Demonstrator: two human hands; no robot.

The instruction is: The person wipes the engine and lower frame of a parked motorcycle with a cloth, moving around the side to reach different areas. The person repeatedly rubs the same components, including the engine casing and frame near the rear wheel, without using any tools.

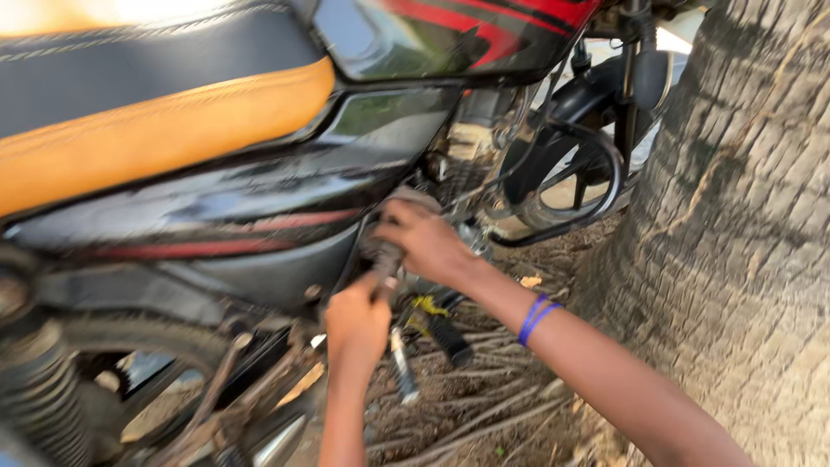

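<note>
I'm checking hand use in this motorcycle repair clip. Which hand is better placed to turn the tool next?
Probably the left hand: its grip is closed around the slim metal tool pointing up into the black motorcycle engine area. The right hand, with blue wristbands, rests higher on the part, seemingly steadying it.

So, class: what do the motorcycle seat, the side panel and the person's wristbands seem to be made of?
Seat: probably vinyl or leatherette, orange and dark, with visible stitching.
Side panel: glossy black, plastic or painted metal; it mirrors its surroundings.
Wristbands: thin blue loops, maybe rubber or thread.
</note>
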